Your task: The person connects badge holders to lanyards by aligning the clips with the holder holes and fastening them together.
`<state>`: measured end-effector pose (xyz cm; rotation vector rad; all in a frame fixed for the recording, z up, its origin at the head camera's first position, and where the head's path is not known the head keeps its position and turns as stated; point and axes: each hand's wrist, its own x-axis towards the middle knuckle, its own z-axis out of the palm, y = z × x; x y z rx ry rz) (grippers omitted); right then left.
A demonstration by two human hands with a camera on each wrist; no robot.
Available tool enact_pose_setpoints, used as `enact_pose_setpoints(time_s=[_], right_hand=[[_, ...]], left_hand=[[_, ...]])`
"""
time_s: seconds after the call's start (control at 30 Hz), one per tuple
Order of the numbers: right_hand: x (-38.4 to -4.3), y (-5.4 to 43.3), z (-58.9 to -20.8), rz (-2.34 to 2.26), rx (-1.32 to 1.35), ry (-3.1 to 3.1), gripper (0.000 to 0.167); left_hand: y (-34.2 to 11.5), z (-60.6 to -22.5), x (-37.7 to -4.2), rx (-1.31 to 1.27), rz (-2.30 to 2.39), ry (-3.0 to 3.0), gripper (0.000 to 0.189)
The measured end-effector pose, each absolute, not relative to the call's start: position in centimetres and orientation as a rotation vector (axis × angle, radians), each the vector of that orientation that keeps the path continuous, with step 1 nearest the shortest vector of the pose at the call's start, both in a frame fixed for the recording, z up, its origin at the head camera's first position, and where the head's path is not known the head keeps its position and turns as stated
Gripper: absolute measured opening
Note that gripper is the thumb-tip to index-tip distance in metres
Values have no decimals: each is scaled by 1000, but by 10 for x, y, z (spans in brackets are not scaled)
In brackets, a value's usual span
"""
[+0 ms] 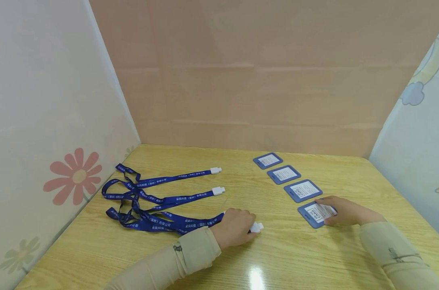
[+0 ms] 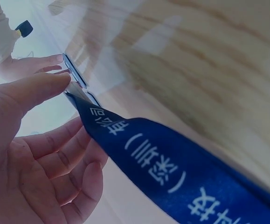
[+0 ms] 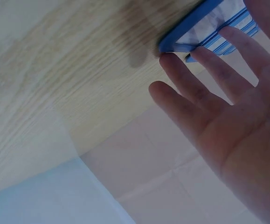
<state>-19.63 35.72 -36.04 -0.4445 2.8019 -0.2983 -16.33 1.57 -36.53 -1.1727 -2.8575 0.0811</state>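
In the head view my left hand (image 1: pixel 235 228) pinches the white plastic clip (image 1: pixel 256 227) of a dark blue printed lanyard. In the left wrist view its strap (image 2: pixel 148 161) runs from between thumb and fingers, the other fingers loosely curled. At the right, my right hand (image 1: pixel 344 211) grips the nearest blue badge holder (image 1: pixel 309 217) across its right end, thumb on the near edge and fingers on the far edge. The right wrist view shows fingertips against the blue holder (image 3: pixel 183 39). My palm and fingers cover part of the holder's right end.
More blue lanyards (image 1: pixel 150 200) lie on the wooden table's (image 1: pixel 277 268) left, loops overlapping. Two of their white clips, a farther clip (image 1: pixel 216 170) and a nearer clip (image 1: pixel 218 191), point right. Other badge holders (image 1: pixel 303 190) form a diagonal row. Cloth walls (image 1: pixel 255 96) stand around.
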Motion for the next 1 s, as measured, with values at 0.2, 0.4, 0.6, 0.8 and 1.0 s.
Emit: enact_pose_setpoints(time_s=[0.2,0.4,0.6,0.8,1.0], right_hand=[[-196,356,-361,-268,-451,2810,68],[-197,354,-359,-258,-422,2794,68],[-200,353,-358,-255,-393,2782,69],[-202,354,-359,-246,-422,2784,68],[-202,355,-359,-239,-439,2789,67]], left_hand=[[17,-367,-164,-1172,67,-2851,29],[18,-367,-166,-1163,62,-2851,30],[19,-368,-169,-1155,59,-2859,28],[22,-368,-171,-1158,76,-2848,26],[26,-371,-174,-1193,49,-2811,24]])
